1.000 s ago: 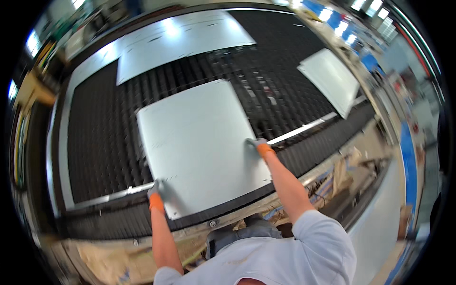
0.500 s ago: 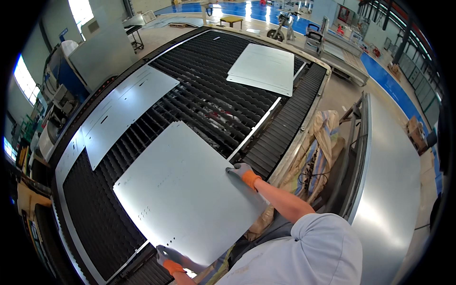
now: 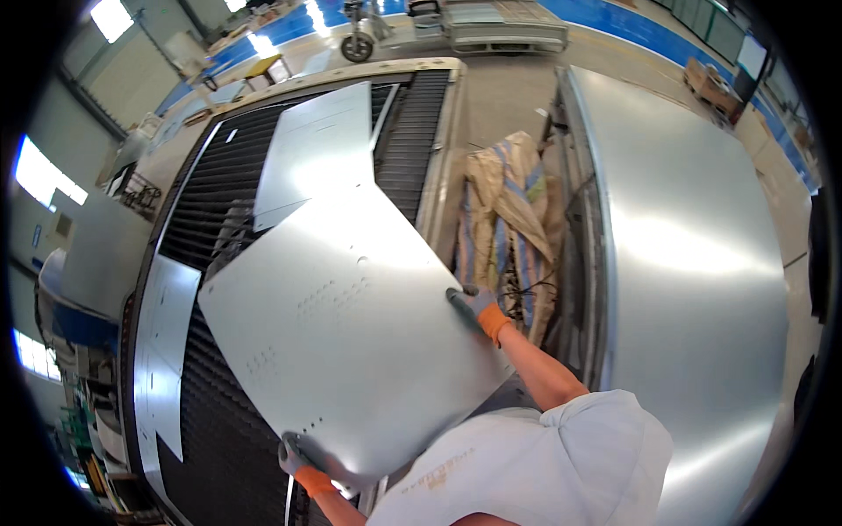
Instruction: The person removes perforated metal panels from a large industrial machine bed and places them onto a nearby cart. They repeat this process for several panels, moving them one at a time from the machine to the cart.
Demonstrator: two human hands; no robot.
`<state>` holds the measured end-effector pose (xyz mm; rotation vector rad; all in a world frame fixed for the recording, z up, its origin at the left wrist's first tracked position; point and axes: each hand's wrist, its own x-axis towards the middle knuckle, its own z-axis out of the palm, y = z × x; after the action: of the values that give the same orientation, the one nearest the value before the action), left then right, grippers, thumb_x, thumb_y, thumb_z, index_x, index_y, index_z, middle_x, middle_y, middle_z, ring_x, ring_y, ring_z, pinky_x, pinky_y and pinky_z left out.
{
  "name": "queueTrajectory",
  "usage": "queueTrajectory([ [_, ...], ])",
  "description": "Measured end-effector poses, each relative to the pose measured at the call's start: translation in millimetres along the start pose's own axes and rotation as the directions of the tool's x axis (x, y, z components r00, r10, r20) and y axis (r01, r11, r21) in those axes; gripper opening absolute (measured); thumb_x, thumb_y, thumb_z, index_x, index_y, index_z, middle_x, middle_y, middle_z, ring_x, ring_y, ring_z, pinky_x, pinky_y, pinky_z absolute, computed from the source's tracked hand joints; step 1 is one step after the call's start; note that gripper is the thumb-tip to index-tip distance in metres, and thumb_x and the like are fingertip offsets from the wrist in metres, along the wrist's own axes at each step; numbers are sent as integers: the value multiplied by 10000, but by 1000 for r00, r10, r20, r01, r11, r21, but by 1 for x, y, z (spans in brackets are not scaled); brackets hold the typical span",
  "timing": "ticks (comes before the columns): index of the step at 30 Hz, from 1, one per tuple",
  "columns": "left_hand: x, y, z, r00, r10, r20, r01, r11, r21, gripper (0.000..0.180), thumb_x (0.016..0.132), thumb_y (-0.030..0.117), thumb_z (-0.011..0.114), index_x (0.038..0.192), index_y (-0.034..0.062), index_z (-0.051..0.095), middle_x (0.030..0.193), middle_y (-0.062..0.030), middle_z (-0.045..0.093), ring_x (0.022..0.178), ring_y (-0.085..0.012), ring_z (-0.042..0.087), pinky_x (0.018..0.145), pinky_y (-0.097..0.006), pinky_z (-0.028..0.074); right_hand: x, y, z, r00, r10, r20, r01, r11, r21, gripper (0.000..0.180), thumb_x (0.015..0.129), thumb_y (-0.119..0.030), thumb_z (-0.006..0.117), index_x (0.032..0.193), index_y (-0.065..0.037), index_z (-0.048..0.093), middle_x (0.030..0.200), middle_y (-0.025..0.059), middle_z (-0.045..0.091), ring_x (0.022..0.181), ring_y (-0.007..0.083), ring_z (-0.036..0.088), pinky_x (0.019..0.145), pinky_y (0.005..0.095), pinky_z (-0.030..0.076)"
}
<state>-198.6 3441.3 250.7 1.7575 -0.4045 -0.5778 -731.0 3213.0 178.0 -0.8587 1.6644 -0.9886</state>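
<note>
Smooth, satiny metal sheet (image 3: pixel 351 324) catching glare; dark ribbed metal cutting bed (image 3: pixel 219 210) looks matt; woven plastic sacks (image 3: pixel 504 210) rough, crumpled.

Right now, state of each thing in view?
cut metal sheet: lifted off the bed, tilted, held at two edges
left hand: gloved, grip on the sheet's near corner
right hand: gloved, grip on the sheet's right edge
slatted cutting bed: other flat sheets lying on it
large sheet stack: flat, untouched
</note>
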Motion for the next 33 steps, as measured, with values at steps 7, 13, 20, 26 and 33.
queueTrajectory([
  [7,-65,124,337,937,-9,348,6,1000,11,235,899,196,690,984,-24,699,813,7,646,673,-84,547,598,-238,444,84,-23,-251,914,58,-401,-22,995,94,561,828,-311,767,1170,111,625,967,121,696,768,146,622,692,293,502],
  [13,-70,151,557,810,74,581,-102,995,16,269,875,183,729,1039,-28,700,885,1,673,737,-69,561,663,-234,465,121,-63,-359,776,73,-627,129,954,270,395,835,-264,769,1030,71,688,886,47,679,765,130,566,733,273,472],
  [20,-67,173,811,781,101,616,-159,986,40,282,890,140,704,1075,-68,664,962,-67,696,818,-127,598,738,-269,484,272,-102,-433,702,158,-695,67,956,284,541,826,-324,768,1130,105,643,966,98,681,836,162,600,771,287,500],
  [26,-43,185,1053,779,26,627,-102,991,86,315,888,119,687,1125,-83,640,1019,-95,692,839,-140,598,758,-268,483,492,-132,-528,659,8,-752,122,986,117,430,834,-317,777,1017,59,680,874,38,638,762,134,529,726,301,474],
  [33,-13,281,1230,770,36,638,-146,982,121,332,896,172,696,1123,-67,658,987,-92,700,824,-163,616,786,-292,486,671,-269,-550,736,148,-660,-14,979,203,428,859,-310,734,1034,77,685,818,9,643,681,109,526,608,272,444],
])
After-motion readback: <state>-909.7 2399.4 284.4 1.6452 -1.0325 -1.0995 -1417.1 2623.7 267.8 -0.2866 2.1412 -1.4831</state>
